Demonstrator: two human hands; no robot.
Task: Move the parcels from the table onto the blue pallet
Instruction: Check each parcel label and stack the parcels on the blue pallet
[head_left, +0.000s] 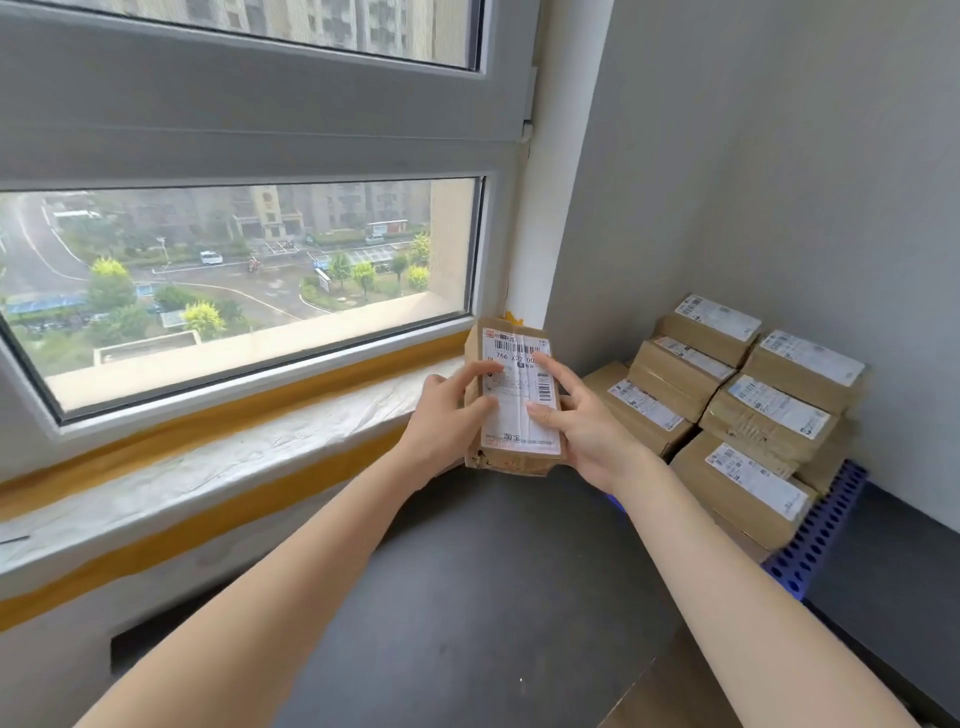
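So the parcel (514, 400) is up in the air between both hands, out in front of the window corner, label side facing the camera. It's a brown cardboard box with a white shipping label covering most of the face. Left hand (447, 415) grips the left edge, thumb laid across the label and fingers spread on top; right hand (582, 421) clamps the right edge the same way, thumb on the label. Both hands are properly closed around it, not just resting.

Off to the right, near the wall, the stack (737, 400) of parcels sits on the blue pallet (821, 535), a couple of layers deep, labels up. The held box is left of that stack and not touching it.

My read: this is the carry step, parcel already off the table and heading for the pallet. Next move probably means swinging it right and down, then finding a flat spot, either on top of the stack or on whatever bare pallet is left, which I can't really see from here. Sill (234, 457) under the window (234, 280) has plastic sheeting over it.
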